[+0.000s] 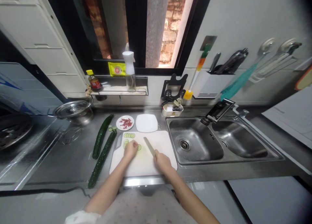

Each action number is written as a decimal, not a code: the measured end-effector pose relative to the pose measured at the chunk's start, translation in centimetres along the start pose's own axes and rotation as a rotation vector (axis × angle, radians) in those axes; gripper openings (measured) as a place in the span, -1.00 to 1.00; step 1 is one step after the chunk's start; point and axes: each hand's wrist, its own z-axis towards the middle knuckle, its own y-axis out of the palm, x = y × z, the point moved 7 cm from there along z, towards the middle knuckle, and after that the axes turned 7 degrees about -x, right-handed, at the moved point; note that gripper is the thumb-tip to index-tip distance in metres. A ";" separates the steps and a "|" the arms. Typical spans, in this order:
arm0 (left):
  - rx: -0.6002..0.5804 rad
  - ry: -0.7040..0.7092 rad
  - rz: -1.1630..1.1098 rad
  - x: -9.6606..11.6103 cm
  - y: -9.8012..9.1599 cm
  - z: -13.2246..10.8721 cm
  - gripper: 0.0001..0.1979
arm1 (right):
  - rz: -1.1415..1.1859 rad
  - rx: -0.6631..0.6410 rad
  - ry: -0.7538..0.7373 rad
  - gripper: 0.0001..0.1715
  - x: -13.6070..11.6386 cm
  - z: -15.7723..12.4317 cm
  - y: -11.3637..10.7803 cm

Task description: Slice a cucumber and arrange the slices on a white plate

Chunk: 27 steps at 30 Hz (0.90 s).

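Note:
My right hand (pixel 162 161) is wrapped round the handle of a kitchen knife (pixel 149 146); its blade points up and left over the white cutting board (pixel 151 167). My left hand (pixel 131 150) is closed in a pinch over the board, and what lies between the fingertips is hidden. Right beside those fingertips is a thin cucumber slice (pixel 139 147). More slices form an overlapping row (pixel 129 135) near the board's upper left, and others (pixel 125 142) show just behind my left hand. Two dark green cucumbers, one whole (pixel 102 138) and one cut (pixel 102 160), lie left of the board.
Behind the board stand a white plate with red bits (pixel 117 123) and a square white plate (pixel 146 123). Cucumber pieces (pixel 112 128) lie by the cucumbers. A lidded steel pot (pixel 75 112) is at left; a double sink (pixel 195 157) with a black faucet (pixel 213 112) adjoins at right.

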 end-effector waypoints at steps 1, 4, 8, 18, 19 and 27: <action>0.006 0.007 0.000 0.0 0.1 0.0 -0.92 | 0.003 0.000 0.000 -0.61 0.0 0.0 0.0; 0.024 0.031 0.007 -0.1 0.4 0.2 -0.92 | 0.003 -0.001 0.001 -0.61 0.0 0.0 0.1; 0.059 0.050 0.025 -0.2 0.5 0.2 -0.87 | -0.016 0.019 -0.009 -0.60 0.0 -0.1 0.2; 0.087 0.033 -0.023 -0.5 -0.2 -0.2 -0.80 | -0.081 0.045 -0.055 -0.65 -0.4 -1.6 -0.2; 0.085 0.027 -0.021 -0.6 -0.2 -0.2 -0.80 | -0.084 0.038 -0.058 -0.65 -0.5 -2.0 -0.2; 0.074 0.023 0.009 -0.7 -0.1 0.0 -0.77 | -0.132 -0.027 -0.093 -0.69 -1.2 -3.9 0.8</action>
